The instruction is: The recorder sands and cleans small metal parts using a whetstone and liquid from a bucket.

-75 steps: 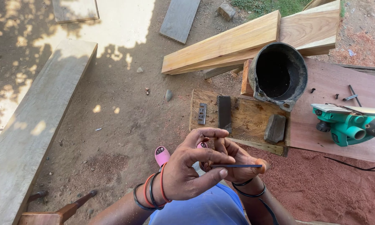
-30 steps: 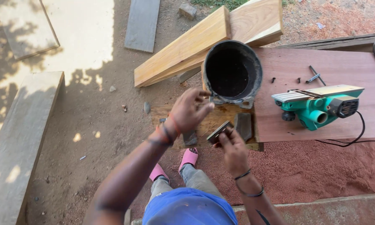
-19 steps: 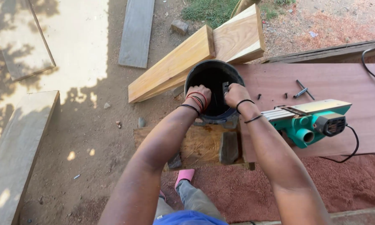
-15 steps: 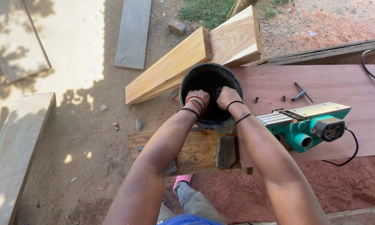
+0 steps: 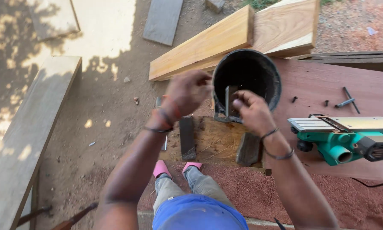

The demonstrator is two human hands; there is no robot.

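Note:
My right hand [image 5: 252, 114] pinches a flat dark metal blade [image 5: 230, 99], held upright at the near rim of a black bucket [image 5: 266, 70]. My left hand [image 5: 188, 91] hovers just left of the bucket, blurred, with its fingers curled; I cannot tell if it holds anything. Below both hands lies a worn wooden board [image 5: 215, 142]. On it rest a dark sharpening stone [image 5: 187, 138] and a second grey stone [image 5: 248, 149]. My pink shoes show under the board.
A green electric planer [image 5: 349, 138] sits to the right on a reddish plank [image 5: 323, 83], with loose screws and a small key [image 5: 344, 101] behind it. Pale timber beams [image 5: 208, 42] lie beyond the bucket. A long grey plank [image 5: 25, 136] runs along the left, on dirt ground.
Both hands were reaching down into the bucket; they have now drawn back out to its near rim. The right hand holds the blade upright there, and the left has swung leftward.

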